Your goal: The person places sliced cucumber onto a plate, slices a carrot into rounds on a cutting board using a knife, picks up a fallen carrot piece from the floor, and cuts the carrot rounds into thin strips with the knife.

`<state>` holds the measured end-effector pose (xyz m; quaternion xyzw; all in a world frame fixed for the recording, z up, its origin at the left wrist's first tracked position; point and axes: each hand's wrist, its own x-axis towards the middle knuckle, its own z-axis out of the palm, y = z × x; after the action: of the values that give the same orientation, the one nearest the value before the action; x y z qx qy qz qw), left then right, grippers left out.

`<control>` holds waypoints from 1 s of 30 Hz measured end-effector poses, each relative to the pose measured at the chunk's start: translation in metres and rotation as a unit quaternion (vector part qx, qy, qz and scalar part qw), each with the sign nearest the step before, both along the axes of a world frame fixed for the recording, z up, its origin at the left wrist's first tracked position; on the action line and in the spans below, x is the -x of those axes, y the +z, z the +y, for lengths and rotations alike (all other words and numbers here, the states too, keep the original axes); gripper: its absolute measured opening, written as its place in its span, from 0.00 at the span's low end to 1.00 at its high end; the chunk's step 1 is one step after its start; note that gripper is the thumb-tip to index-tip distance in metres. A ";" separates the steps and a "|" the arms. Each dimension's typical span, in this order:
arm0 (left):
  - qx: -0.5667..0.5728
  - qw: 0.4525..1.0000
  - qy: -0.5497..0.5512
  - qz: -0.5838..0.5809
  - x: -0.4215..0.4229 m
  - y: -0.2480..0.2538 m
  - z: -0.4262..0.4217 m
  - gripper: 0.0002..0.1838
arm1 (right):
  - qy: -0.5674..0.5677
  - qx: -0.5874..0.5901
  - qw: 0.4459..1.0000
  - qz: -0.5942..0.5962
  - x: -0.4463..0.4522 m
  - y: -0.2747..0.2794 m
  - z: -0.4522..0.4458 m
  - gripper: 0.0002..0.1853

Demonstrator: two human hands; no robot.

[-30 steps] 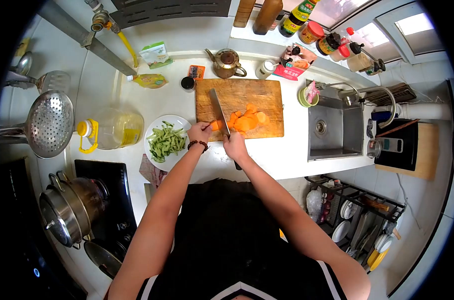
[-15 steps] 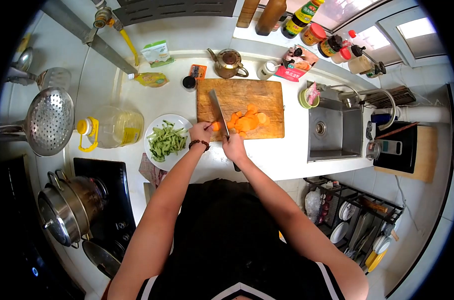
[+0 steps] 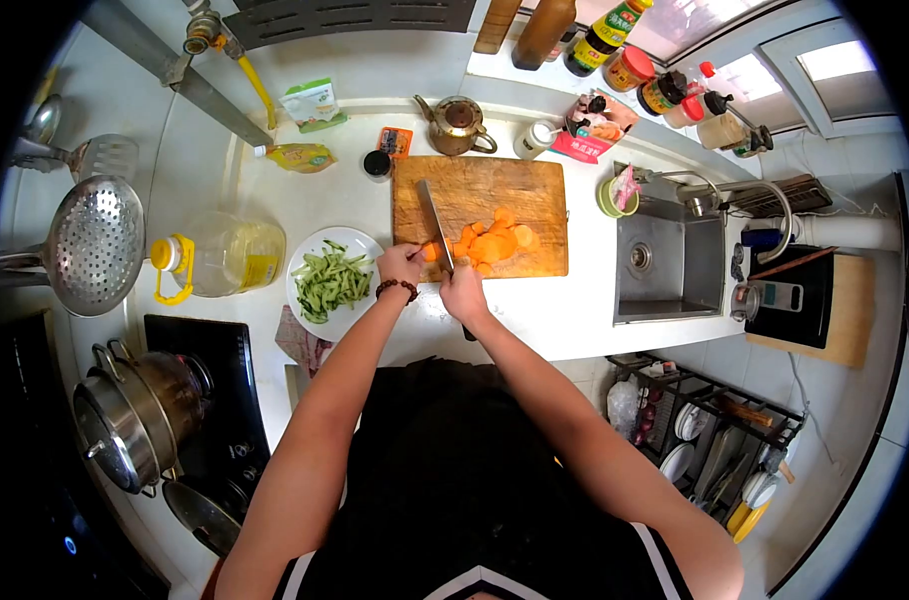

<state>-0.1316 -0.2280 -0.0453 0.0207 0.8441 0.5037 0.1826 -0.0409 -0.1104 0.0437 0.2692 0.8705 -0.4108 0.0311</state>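
In my right hand (image 3: 464,292) is the handle of a kitchen knife (image 3: 435,218), its blade angled up and left over the wooden cutting board (image 3: 535,190). My left hand (image 3: 401,264), with a beaded bracelet at the wrist, pinches the uncut piece of carrot (image 3: 432,251) at the board's left front edge, right beside the blade. Several carrot slices (image 3: 495,245) lie in a loose heap to the right of the knife. Left of my left hand, a white plate (image 3: 300,262) bears cut green cucumber strips (image 3: 332,282).
A metal teapot (image 3: 458,125), a dark-lidded jar (image 3: 378,165) and a white jar (image 3: 535,140) stand behind the board. An oil jug (image 3: 235,256) is left of the plate. The sink (image 3: 640,285) lies right; a steel pot (image 3: 125,430) sits on the stove at left.
The view has shifted very slightly. My hands, the knife and the carrot hold almost the same places, and the slices look unchanged.
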 end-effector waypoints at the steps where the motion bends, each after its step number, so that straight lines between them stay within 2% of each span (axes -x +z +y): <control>1: -0.006 1.000 0.010 -0.023 0.000 0.005 0.001 0.08 | 0.000 0.000 1.000 0.000 0.000 -0.006 -0.001 0.12; 5: -0.011 0.996 0.033 -0.087 0.000 0.033 0.005 0.08 | 0.003 -0.010 1.000 -0.022 0.005 -0.009 -0.002 0.13; 8: 0.005 0.999 0.016 -0.031 -0.002 0.012 0.002 0.08 | 0.000 -0.008 0.999 -0.047 0.005 -0.015 -0.005 0.13; 11: -0.010 0.998 0.025 -0.054 0.003 -0.013 0.002 0.07 | -0.003 -0.027 0.999 -0.019 0.002 -0.024 -0.004 0.13; 13: -0.005 0.998 0.019 -0.062 0.003 0.006 0.004 0.06 | 0.011 -0.041 0.999 0.018 0.003 -0.020 -0.001 0.13; 15: 0.042 0.998 -0.003 -0.038 -0.006 0.029 0.005 0.07 | -0.048 0.038 0.997 -0.035 -0.008 -0.010 0.004 0.12; 16: 0.041 0.998 -0.012 -0.038 -0.008 0.020 0.006 0.07 | -0.047 0.039 0.997 -0.037 -0.010 0.009 0.007 0.12; 20: -0.013 0.997 -0.002 -0.071 -0.023 0.014 0.008 0.12 | 0.015 0.000 0.998 -0.062 -0.016 -0.012 0.018 0.12; 22: -0.010 0.998 -0.045 0.048 -0.027 0.036 0.012 0.13 | 0.004 -0.013 0.999 -0.049 -0.019 -0.018 0.011 0.12; 23: -0.009 0.998 -0.045 0.050 -0.024 0.045 0.010 0.13 | -0.005 -0.025 0.999 -0.036 -0.019 -0.021 0.008 0.12; 25: 0.032 0.986 -0.146 0.073 -0.019 0.054 0.007 0.17 | 0.001 -0.019 0.999 -0.034 -0.015 -0.025 0.012 0.11; 27: 0.010 0.987 -0.133 0.089 -0.019 0.048 0.009 0.17 | 0.009 -0.014 0.999 -0.035 -0.022 -0.024 0.013 0.11; 30: 0.045 0.984 -0.137 0.105 -0.021 0.050 0.010 0.15 | -0.022 -0.002 0.999 -0.050 -0.040 -0.015 0.006 0.11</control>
<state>-0.1103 -0.2182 0.0048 0.1805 0.8694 0.4307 0.1613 -0.0006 -0.1044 0.0285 0.3079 0.8626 -0.3961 0.0648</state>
